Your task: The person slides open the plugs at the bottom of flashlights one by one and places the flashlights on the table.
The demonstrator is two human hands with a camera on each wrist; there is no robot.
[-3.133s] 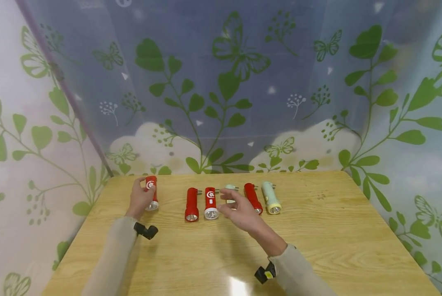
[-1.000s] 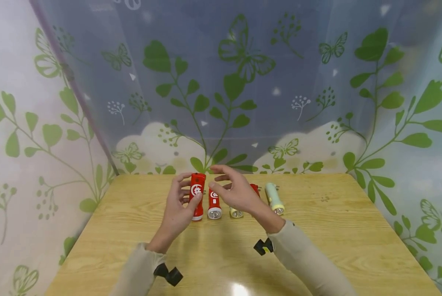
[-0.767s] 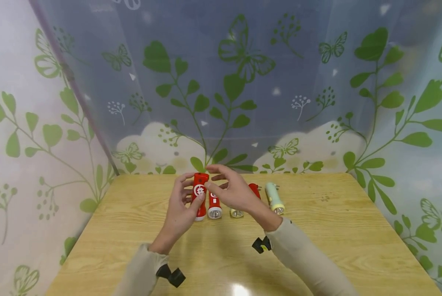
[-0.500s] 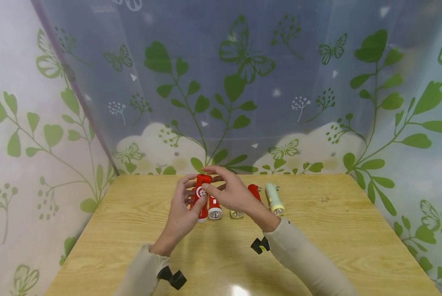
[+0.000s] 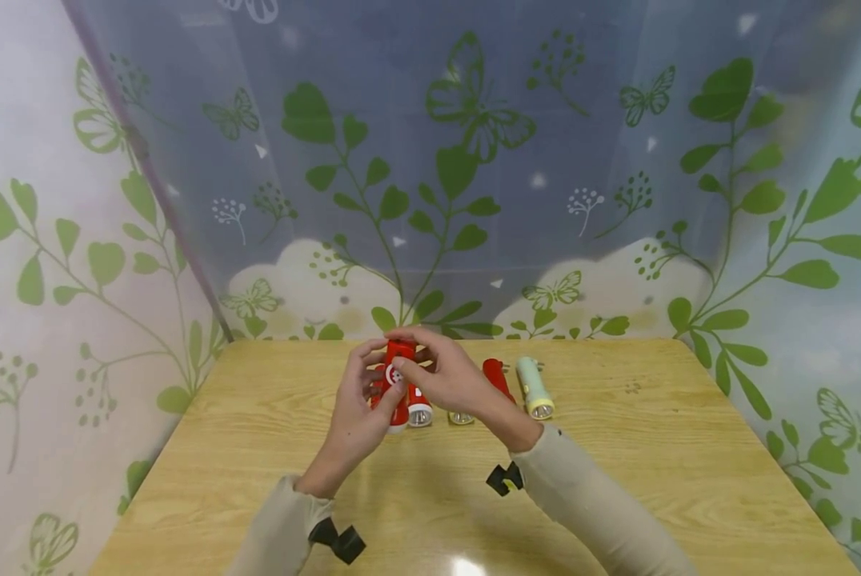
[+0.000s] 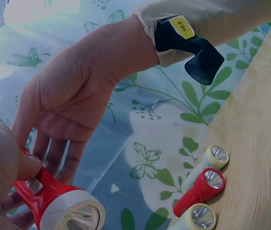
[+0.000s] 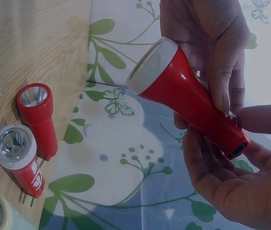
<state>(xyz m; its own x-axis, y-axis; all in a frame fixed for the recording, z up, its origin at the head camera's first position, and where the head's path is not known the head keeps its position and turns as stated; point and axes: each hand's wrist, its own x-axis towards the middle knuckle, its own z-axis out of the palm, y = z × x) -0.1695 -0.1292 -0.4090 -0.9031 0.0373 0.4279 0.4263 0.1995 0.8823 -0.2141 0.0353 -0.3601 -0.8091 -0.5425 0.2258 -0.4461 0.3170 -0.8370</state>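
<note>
My left hand [image 5: 358, 412] grips a red flashlight [image 5: 400, 350] with a white head ring and a white round logo, raised off the table. The flashlight's lamp end points toward me. My right hand [image 5: 455, 380] has its thumb on the logo side and its fingers around the tail end. In the right wrist view, both hands hold the flashlight [image 7: 188, 96], the right one pinching its narrow tail. The left wrist view shows the switch and the lens, which looks unlit. In the head view, fingers partly hide the body.
On the wooden table [image 5: 618, 480], more flashlights lie in a row: a plain red one [image 7: 37, 120], a red one with a white ring [image 5: 420, 414], a yellow-rimmed one [image 5: 462, 418], another red one [image 5: 498, 376] and a pale green one [image 5: 534, 384]. Patterned cloth walls [image 5: 373, 120] surround it.
My left hand has brought the red flashlight from the table's left side to the middle, and it has edged further right. My right hand has come onto its tail end.
</note>
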